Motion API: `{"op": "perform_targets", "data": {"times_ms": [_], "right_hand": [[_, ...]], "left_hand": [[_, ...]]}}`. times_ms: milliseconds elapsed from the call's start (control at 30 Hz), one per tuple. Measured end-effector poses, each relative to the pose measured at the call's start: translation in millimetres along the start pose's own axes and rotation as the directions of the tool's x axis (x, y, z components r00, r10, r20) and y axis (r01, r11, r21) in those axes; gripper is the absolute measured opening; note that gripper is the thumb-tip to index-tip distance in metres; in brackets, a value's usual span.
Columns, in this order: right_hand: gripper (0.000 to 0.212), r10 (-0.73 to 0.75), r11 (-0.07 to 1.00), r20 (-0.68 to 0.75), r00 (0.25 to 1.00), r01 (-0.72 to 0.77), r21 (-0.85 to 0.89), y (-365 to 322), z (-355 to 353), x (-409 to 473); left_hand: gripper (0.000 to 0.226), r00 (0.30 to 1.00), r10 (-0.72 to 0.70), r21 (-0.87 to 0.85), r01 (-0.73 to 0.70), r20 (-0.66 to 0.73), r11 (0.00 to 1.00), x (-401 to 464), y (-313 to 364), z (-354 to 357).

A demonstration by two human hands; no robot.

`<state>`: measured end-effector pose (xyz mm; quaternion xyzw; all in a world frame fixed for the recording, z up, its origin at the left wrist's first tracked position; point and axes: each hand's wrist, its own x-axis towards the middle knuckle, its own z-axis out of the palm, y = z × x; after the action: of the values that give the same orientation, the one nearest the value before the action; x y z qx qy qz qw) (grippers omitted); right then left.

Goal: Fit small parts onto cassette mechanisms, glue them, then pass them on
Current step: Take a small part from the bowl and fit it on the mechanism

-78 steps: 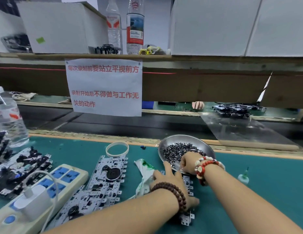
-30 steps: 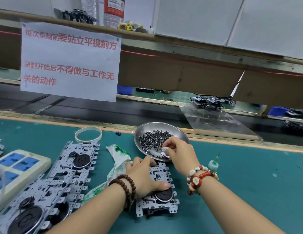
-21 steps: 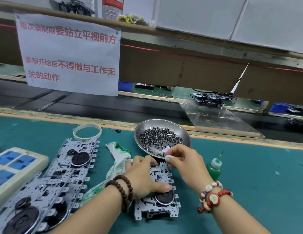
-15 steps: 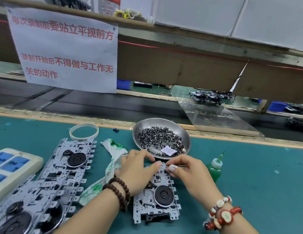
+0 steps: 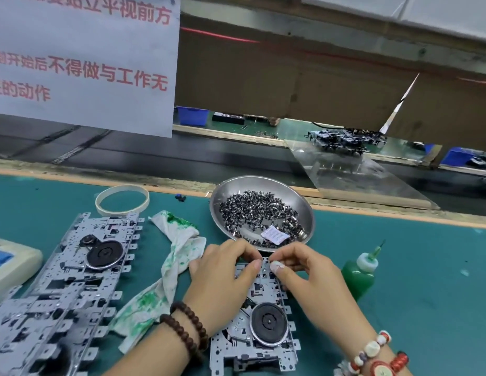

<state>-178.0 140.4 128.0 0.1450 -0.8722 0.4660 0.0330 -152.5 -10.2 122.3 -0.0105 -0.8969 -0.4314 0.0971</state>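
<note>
A metal cassette mechanism with a black flywheel lies on the green mat in front of me. My left hand rests on its left side, fingers curled over its far end. My right hand pinches a small part at that same far end, fingertip to fingertip with the left. Just beyond stands a steel bowl full of small dark parts with a white slip of paper in it. A green glue bottle stands to the right of my right hand.
A row of cassette mechanisms lies at the left beside a green-stained rag. A tape ring, a power strip, a dark conveyor belt and a clear plastic sheet lie further out.
My right hand left the bowl and came down to the far end of the mechanism. My left hand slid from the flywheel up to that end. The view tilted down.
</note>
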Motion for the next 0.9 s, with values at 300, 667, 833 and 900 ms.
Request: {"op": "perform_targets", "data": {"times_ms": [300,667,833,900], "right_hand": [[0.018,0.047,0.999,0.061,0.997,-0.047,0.007,0.1,-3.0,-3.0],[0.016,0.08,0.997,0.059,0.995,-0.079,-0.018,-1.6,-2.9,-3.4],[0.016,0.09,0.996,0.042,0.995,-0.089,-0.012,-0.4,-0.9,-2.1],[0.015,0.097,0.995,0.035,0.995,-0.097,0.0,-0.7,-0.1,-2.7]], "left_hand": [[0.014,1.0,-0.017,0.0,0.017,0.004,1.0,0.5,0.5,0.7],[0.018,1.0,-0.015,-0.01,0.015,-0.009,1.0,0.6,-0.2,1.6],[0.018,1.0,0.022,0.012,-0.022,-0.007,1.0,0.9,0.7,2.0],[0.016,0.999,0.041,0.035,-0.041,0.004,0.999,1.2,0.6,2.3]]}}
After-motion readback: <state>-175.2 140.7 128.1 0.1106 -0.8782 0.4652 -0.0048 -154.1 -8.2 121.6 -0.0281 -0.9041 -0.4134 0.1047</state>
